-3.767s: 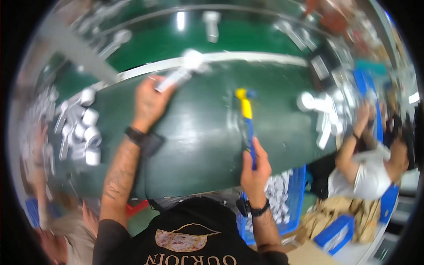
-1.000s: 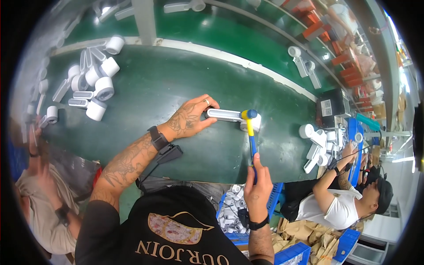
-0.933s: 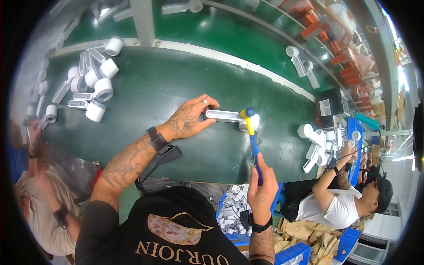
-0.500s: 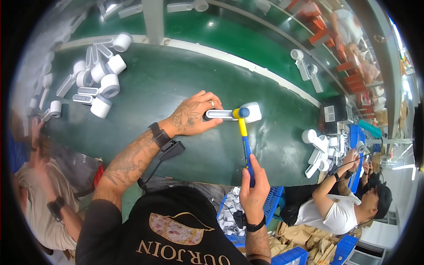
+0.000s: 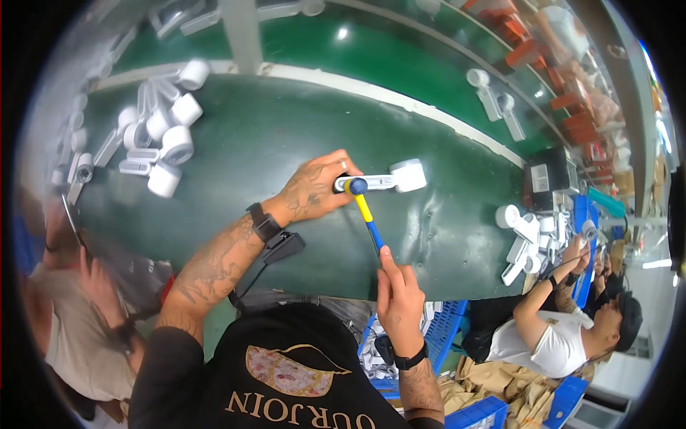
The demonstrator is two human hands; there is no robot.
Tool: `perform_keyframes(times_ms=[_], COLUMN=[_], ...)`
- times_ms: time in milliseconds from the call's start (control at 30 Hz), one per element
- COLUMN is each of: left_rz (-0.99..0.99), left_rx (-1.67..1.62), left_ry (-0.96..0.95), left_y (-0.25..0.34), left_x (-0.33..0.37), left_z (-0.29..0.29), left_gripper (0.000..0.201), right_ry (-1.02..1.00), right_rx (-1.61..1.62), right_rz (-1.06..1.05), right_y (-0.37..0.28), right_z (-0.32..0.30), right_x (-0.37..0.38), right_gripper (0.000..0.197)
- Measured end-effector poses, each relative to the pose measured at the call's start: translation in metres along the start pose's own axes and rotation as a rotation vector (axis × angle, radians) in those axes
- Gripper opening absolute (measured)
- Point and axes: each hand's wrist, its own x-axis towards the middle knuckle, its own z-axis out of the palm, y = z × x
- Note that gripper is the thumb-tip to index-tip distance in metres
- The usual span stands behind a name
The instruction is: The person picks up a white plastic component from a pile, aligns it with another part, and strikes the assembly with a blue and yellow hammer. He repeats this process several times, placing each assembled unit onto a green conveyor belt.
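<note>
A white handheld fan [image 5: 409, 175], or a unit shaped like one, lies on the green tabletop with its cylindrical head toward the right. My left hand [image 5: 314, 187] grips the far end of its slim grey-and-white handle, fingers wrapped over it. In my right hand [image 5: 400, 294] is a small mallet [image 5: 368, 220] with a blue round face and a yellow-and-blue shaft. The mallet's head is over the handle, close by my left fingers; whether it touches the handle I cannot tell.
Similar white units lie in a pile [image 5: 161, 132] at the left and another pile [image 5: 525, 239] at the right. A black box [image 5: 547, 182] stands at the right edge. Co-workers sit on both sides. Below the table edge is a blue crate [image 5: 446, 332] of white parts.
The mallet's head has moved left along the unit, from beside its cylindrical head to the handle near my left fingers. My left hand keeps its hold.
</note>
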Motion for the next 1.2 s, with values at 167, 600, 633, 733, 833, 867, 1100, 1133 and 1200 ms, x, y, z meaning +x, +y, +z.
perform_keyframes(times_ms=[167, 600, 633, 733, 833, 867, 1100, 1133, 1200], left_rz=[-0.038, -0.312, -0.398, -0.53, -0.603, -0.616, 0.126, 0.146, 0.271], left_rx=[0.133, 0.198, 0.204, 0.187, 0.139, 0.122, 0.145, 0.171, 0.317], left_ry=[0.205, 0.222, 0.175, 0.085, 0.131, 0.125, 0.16, 0.091, 0.065], left_y=[-0.009, -0.02, -0.024, -0.034, -0.011, -0.008, -0.014, -0.004, 0.012], left_x=[0.021, 0.362, 0.387, 0.427, 0.436, 0.433, 0.226, 0.183, 0.113], left_z=[0.002, 0.104, 0.114, 0.141, 0.16, 0.156, 0.069, 0.05, 0.029], left_gripper=[0.026, 0.078, 0.087, 0.103, 0.075, 0.066, 0.033, 0.026, 0.024], right_ry=[0.198, 0.461, 0.453, 0.465, 0.561, 0.593, 0.571, 0.56, 0.512], right_rx=[0.277, 0.455, 0.458, 0.424, 0.542, 0.577, 0.632, 0.632, 0.566], right_rz=[0.129, 0.442, 0.42, 0.413, 0.549, 0.599, 0.457, 0.404, 0.287], right_y=[0.035, 0.103, 0.1, 0.098, 0.087, 0.081, 0.092, 0.094, 0.1], right_z=[0.004, 0.051, 0.054, 0.063, 0.051, 0.048, 0.056, 0.055, 0.052], right_x=[0.003, -0.015, -0.012, -0.015, -0.01, -0.006, -0.012, -0.018, -0.023], right_gripper=[0.049, 0.053, 0.054, 0.055, 0.053, 0.053, 0.054, 0.054, 0.053])
